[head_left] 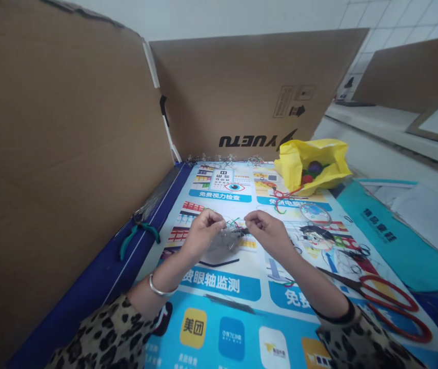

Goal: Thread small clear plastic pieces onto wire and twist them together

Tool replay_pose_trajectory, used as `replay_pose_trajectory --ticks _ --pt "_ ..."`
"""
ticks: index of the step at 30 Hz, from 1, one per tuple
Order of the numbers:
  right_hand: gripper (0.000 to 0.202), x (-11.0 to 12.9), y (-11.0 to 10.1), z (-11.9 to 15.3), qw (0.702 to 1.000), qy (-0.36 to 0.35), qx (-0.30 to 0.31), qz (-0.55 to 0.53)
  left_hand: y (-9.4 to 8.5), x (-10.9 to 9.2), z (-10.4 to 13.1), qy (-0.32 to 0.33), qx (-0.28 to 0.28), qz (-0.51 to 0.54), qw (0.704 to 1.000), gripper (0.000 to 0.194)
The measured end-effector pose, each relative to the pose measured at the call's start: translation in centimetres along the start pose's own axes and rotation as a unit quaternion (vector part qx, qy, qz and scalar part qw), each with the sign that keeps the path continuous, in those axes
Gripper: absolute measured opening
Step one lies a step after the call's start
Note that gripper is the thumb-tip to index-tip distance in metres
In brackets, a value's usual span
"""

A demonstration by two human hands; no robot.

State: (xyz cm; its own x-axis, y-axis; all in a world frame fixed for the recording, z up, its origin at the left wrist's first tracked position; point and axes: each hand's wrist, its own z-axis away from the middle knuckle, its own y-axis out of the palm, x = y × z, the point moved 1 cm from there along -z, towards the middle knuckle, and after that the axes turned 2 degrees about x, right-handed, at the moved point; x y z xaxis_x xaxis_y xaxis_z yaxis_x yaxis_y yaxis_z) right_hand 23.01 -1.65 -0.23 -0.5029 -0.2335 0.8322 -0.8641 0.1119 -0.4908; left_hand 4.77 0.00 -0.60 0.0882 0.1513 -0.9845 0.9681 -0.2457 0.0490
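Near the middle of the printed mat, my left hand (207, 230) is closed in a pinch on a small wire piece (231, 230) with thin green and red strands. My right hand (267, 229) is closed too, its fingertips pressed together at the right side of the same piece, but what they grip is too small to make out. The piece hangs between the two hands, its lower part pale and blurred. A silver bangle circles my left wrist.
Teal-handled pliers (139, 237) lie at the left edge by a bundle of wires. Large red-handled scissors (388, 302) are at right. Behind stand a yellow bag (311, 164) with colored balls, red cord (280, 197), a clear round dish (315, 213) and cardboard walls (250, 92).
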Motion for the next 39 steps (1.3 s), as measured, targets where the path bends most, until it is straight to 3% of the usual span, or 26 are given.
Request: replay_pose_trajectory --ticks 3,7,10,13,25,33,39 --pt "0.009 0.4 0.5 1.2 1.000 0.020 0.006 0.010 -0.1 0.6 0.2 -0.015 -0.019 0.028 0.999 0.013" --pt "0.002 0.4 2.2 3.3 0.990 -0.083 -0.010 0.116 0.1 1.3 0.6 -0.026 -0.038 0.052 0.998 0.013" --pt "0.020 -0.3 3.6 4.5 0.970 -0.166 -0.023 0.179 0.2 1.9 0.9 -0.028 -0.043 0.070 0.996 0.014" --pt "0.027 -1.1 4.3 5.0 0.953 -0.198 -0.022 0.228 0.2 2.5 1.1 -0.029 -0.049 0.068 0.996 0.012" --pt "0.016 -1.8 4.1 4.8 0.970 -0.097 0.045 0.218 -0.4 3.6 1.8 -0.041 -0.031 0.068 0.996 0.008" --pt "0.009 -1.9 3.8 4.6 0.983 -0.047 0.049 0.169 -0.4 3.4 2.0 -0.022 -0.028 0.036 0.999 0.007" --pt "0.012 -1.7 3.4 4.3 0.993 -0.035 0.027 0.110 -0.4 3.5 2.2 -0.036 -0.015 0.032 0.999 0.023"
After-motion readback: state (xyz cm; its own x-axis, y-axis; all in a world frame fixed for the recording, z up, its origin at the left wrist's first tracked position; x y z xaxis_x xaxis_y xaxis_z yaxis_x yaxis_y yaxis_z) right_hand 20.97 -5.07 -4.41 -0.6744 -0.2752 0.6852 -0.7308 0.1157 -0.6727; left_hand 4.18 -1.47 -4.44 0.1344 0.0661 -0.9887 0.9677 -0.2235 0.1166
